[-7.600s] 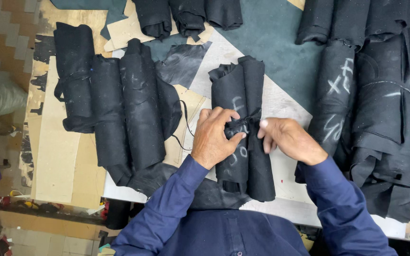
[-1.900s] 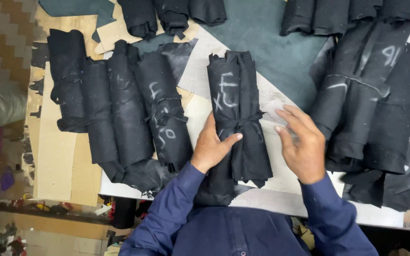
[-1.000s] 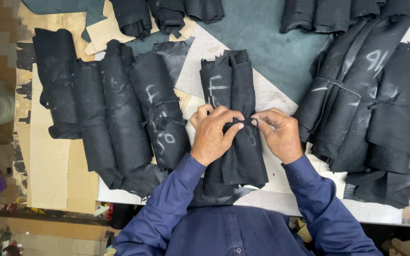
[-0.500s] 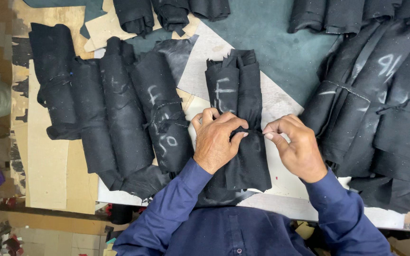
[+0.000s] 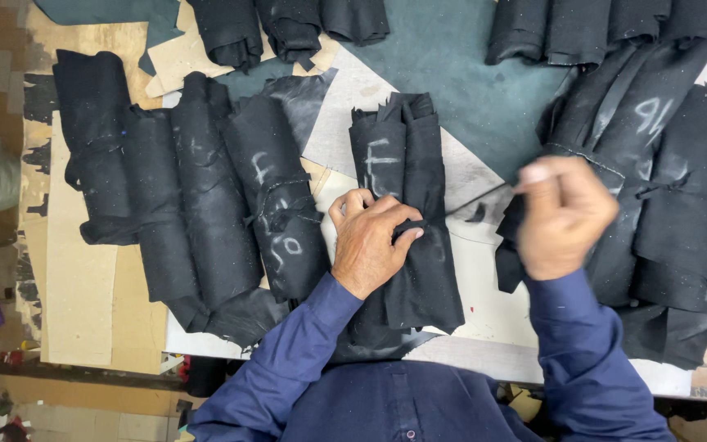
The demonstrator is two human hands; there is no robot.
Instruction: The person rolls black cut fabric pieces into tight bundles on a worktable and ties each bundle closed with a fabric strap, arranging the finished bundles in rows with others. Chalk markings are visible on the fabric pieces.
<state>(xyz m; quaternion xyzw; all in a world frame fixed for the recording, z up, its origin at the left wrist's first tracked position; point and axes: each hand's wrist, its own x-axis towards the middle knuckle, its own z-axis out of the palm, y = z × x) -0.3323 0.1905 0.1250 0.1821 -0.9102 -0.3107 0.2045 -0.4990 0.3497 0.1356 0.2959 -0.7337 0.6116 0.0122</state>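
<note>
Top-down head view. Left hand (image 5: 370, 241) lies on the middle black fabric bundle (image 5: 411, 205), fingers curled, thumb and fingertips pressing and pinching the dark tie band (image 5: 417, 225) that crosses the roll at about mid-length. The bundle lies lengthwise near the centre of the desk (image 5: 484, 307), on a pale sheet (image 5: 472, 168), upper end bearing a chalk mark, lower end fanning out toward the person's chest.

Right hand (image 5: 562, 217) is lifted off the desk to the right of the bundle, apart from it, motion-blurred. Fingers are drawn together into a loose fist with the thumb up; cannot tell if anything is pinched in it, too blurred.

Blue shirt sleeves (image 5: 304, 344) run up from the bottom edge to both hands.

Left of the bundle: a row of black rolls (image 5: 198, 196) lying side by side and touching, the nearest one chalk-marked and just beside the left hand. Right of the right hand: a pile of black rolls (image 5: 664, 180), overlapping, also chalk-marked, some tied around the middle. Along the top edge: more short black rolls (image 5: 288, 29) on the left and another group (image 5: 607, 29) at upper right. A dark green sheet (image 5: 468, 65) lies beyond the middle bundle. Cardboard pieces (image 5: 83, 278) lie at the desk's left end.
</note>
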